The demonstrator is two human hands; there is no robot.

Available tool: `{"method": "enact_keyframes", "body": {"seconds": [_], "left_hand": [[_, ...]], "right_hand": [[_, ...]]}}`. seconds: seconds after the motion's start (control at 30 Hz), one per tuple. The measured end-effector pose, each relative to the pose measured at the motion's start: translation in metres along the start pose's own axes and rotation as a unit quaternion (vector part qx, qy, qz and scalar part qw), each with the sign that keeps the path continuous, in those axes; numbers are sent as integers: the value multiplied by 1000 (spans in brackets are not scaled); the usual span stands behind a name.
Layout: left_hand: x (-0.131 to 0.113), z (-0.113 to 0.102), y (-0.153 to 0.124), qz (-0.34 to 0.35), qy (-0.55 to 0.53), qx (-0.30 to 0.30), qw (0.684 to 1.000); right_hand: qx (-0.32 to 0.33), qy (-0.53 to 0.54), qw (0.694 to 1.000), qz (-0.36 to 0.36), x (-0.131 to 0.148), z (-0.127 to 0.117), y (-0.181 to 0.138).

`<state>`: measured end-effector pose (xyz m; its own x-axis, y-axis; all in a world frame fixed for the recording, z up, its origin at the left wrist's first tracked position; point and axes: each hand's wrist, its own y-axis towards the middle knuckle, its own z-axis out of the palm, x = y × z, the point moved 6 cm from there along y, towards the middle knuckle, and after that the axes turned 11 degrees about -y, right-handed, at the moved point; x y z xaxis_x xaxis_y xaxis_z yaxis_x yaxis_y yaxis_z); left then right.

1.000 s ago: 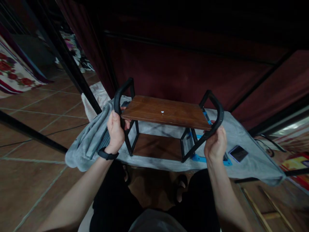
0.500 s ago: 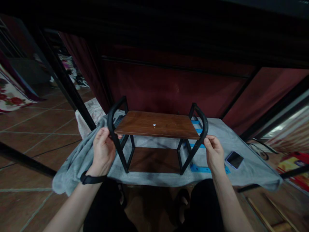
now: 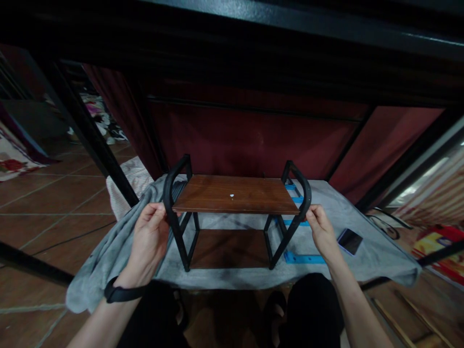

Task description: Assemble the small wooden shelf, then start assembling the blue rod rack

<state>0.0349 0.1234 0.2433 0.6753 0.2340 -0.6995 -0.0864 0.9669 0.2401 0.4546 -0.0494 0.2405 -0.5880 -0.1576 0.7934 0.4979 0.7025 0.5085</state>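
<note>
A small two-tier shelf rack (image 3: 235, 194) with brown wood-look boards and black metal side frames stands upright on a grey cloth (image 3: 373, 270). A small white mark shows on its upper board. My left hand (image 3: 151, 237), with a black band on the wrist, is closed at the rack's left side frame, its fingertips partly hidden behind the tube. On the opposite side, my right hand (image 3: 321, 231) pinches the right frame near the upper board's front corner. The lower board (image 3: 230, 247) lies beneath, between the frame legs.
Blue slatted plastic pieces (image 3: 304, 257) lie behind and right of the rack. A phone (image 3: 350, 241) rests farther right. Bunched grey fabric (image 3: 108, 261) hangs over the left side. A dark beam (image 3: 232, 63) crosses overhead, and a dark post (image 3: 90, 130) slants at left.
The rack and both hands sit slightly lower in view as the camera has shifted. My left forearm has moved a little outward. Both hands stay at the rack's sides.
</note>
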Motion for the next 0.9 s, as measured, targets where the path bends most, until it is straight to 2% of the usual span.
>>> {"method": "enact_keyframes", "body": {"seconds": [0.1, 0.4, 0.67, 0.9], "left_hand": [[-2, -4, 2, 26, 26, -4, 999], [-5, -15, 7, 31, 64, -4, 997], [-10, -16, 7, -9, 62, -5, 998], [-7, -15, 5, -22, 62, -11, 998]], "right_hand": [[16, -6, 1000, 11, -2, -3, 1], [92, 22, 995, 30, 2, 4, 6], [131, -87, 986, 53, 0, 2, 7], [141, 45, 983, 112, -1, 17, 7]]}}
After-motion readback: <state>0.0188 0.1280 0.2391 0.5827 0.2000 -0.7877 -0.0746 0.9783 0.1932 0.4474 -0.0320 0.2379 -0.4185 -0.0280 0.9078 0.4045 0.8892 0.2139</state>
